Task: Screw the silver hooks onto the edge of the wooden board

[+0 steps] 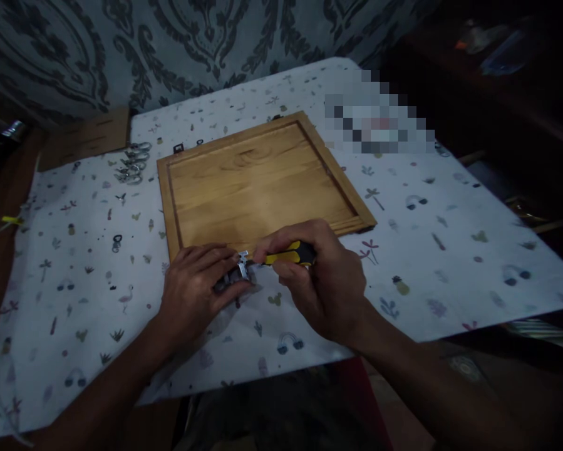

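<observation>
A square wooden panel (257, 181) with a raised frame lies flat on a table under a white patterned cloth (74, 275). At its near edge my left hand (194, 291) presses its closed fingers on a small metal bracket (242, 265). My right hand (316, 275) grips a screwdriver with a yellow and black handle (290, 254), held level with its tip pointing left at the bracket. The two hands are almost touching.
Several shiny metal hooks (131, 164) lie in a heap left of the panel. A small dark ring (116, 242) lies on the cloth. A piece of cardboard (88, 134) leans at the back left. A patterned wall (191, 44) stands behind. Dark furniture is at right.
</observation>
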### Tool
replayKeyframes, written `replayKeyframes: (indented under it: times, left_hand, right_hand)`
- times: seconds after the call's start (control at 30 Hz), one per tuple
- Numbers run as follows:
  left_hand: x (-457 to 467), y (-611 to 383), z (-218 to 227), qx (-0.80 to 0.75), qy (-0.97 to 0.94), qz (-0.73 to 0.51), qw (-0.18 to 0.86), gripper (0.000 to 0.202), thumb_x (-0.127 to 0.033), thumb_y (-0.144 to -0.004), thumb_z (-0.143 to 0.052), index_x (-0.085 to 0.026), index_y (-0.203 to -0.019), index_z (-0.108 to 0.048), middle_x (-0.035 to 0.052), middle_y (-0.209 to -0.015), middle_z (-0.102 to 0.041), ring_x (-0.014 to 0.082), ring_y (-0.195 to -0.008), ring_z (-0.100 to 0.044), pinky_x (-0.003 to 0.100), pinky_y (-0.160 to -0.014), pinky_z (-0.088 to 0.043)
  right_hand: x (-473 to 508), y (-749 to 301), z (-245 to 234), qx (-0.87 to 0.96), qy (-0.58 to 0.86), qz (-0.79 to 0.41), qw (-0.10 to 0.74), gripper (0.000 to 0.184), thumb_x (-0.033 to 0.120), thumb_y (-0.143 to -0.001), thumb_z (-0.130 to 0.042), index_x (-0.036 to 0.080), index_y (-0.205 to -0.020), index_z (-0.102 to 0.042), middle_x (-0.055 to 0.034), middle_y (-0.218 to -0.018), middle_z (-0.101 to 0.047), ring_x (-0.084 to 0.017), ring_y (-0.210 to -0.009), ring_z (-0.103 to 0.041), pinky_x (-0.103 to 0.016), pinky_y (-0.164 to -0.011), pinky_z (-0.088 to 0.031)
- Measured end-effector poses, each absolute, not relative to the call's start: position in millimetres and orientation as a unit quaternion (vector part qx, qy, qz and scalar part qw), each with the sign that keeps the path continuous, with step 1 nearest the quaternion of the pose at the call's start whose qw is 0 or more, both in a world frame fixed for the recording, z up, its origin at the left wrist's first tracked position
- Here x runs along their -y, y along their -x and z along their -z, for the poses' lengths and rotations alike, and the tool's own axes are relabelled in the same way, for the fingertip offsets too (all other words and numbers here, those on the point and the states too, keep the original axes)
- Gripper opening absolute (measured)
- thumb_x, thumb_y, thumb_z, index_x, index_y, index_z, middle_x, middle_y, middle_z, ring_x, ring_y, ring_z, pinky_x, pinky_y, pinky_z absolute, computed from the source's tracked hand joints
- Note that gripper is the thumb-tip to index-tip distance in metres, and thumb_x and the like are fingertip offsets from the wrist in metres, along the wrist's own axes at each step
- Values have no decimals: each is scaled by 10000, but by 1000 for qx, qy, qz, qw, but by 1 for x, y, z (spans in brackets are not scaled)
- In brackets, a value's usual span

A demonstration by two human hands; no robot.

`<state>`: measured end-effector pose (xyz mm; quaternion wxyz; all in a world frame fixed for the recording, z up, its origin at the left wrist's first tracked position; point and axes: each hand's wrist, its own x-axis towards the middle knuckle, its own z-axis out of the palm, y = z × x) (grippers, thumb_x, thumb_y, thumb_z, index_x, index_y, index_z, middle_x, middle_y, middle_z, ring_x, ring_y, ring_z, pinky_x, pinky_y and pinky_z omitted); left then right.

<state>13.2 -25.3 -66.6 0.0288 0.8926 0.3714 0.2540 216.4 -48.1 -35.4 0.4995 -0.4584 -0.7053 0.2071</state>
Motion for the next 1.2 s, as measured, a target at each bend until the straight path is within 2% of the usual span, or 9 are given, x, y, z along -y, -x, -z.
replayKeyframes:
  times: [0.3, 0.43, 0.83, 1.03, 1.2]
  left_hand:
    - [27, -13, 67, -380, -890, -250, 36, 252, -430, -961, -656, -219, -1035, -772, 84, -1041, -794, 279, -1004, -739, 456, -816, -581]
    - [27, -14, 67, -381, -890, -250, 29, 272, -434, -973, -638, -198, -1017, -765, 92, -1046, -795, 277, -1010, -743, 448, -814, -575]
    - [27, -15, 65, -375, -892, -251, 20, 326, -462, -998, -581, -187, -1015, -754, 95, -1026, -797, 282, -982, -748, 460, -780, -576]
    - [28, -15, 66, -377, -892, -248, 17, 330, -449, -996, -588, -167, -1017, -758, 105, -1032, -796, 288, -993, -747, 459, -785, -567]
    - [28, -15, 67, -380, -891, -249, 15, 295, -454, -987, -606, -205, -1022, -760, 87, -1039, -797, 284, -1000, -746, 455, -796, -560]
  right_hand:
    - [48, -219, 37, 708, 454, -207, 500, 47, 274, -1004, -542, 244, -979, -566, 18, -798, -745, -133, -686, -725, -214, -631, -552]
    - [48, -219, 36, 708, 455, -210, 498, 52, 282, -1006, -548, 240, -988, -572, 14, -812, -750, -132, -709, -732, -209, -647, -549]
    - [49, -218, 34, 709, 468, -207, 484, 227, 416, -1032, -509, 227, -983, -623, -9, -818, -764, -148, -724, -742, -230, -652, -583]
    - [49, -218, 33, 708, 466, -217, 484, 155, 347, -1020, -531, 221, -978, -611, 5, -806, -754, -135, -702, -729, -210, -635, -563]
    - [49, -219, 35, 712, 469, -204, 482, 183, 368, -1026, -508, 223, -993, -615, -9, -814, -758, -155, -719, -739, -233, -634, -572]
